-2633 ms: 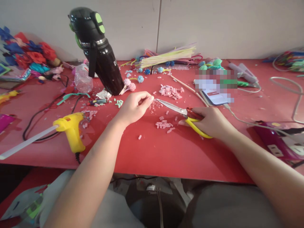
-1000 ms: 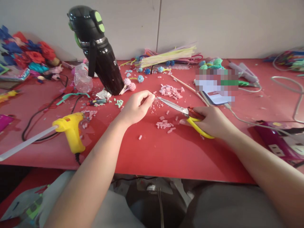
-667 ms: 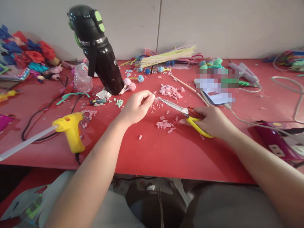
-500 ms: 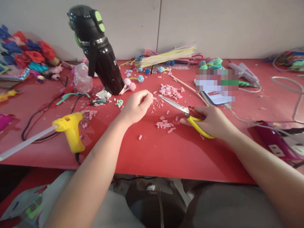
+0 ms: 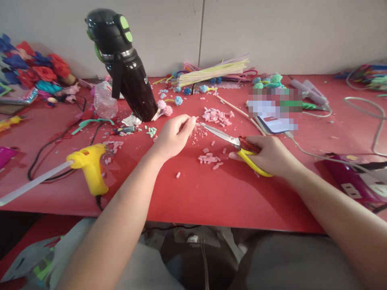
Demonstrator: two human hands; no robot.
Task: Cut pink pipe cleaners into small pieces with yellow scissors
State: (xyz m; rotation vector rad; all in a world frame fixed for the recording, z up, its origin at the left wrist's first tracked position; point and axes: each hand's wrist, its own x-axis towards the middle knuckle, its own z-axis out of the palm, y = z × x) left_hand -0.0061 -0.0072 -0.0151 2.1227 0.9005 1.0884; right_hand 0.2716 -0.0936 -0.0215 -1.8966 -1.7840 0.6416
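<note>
My right hand (image 5: 269, 155) grips scissors (image 5: 222, 135) with one red and one yellow handle loop; the blades look closed or nearly so, tips pointing left. Just beyond those tips, my left hand (image 5: 178, 135) is closed in a pinch. A tiny pink bit shows at its fingertips, too small to make out well. Behind the blades lies a heap of short pink pieces (image 5: 217, 116), and a smaller group of pink pieces (image 5: 209, 158) lies in front. Fine pink crumbs are scattered on the red table (image 5: 193, 201) between my hands.
A black bottle (image 5: 133, 84) stands behind my left hand. A yellow glue gun (image 5: 90, 167) with its cord lies at left. Pipe cleaners (image 5: 214, 72) are piled by the wall. At right are a phone (image 5: 275, 123) on a cable and a purple power strip (image 5: 347, 177).
My left fingertips have shifted very slightly, and a small pink bit shows more at them. The scissors stay almost in place, with the blades a little closer to my left fingers.
</note>
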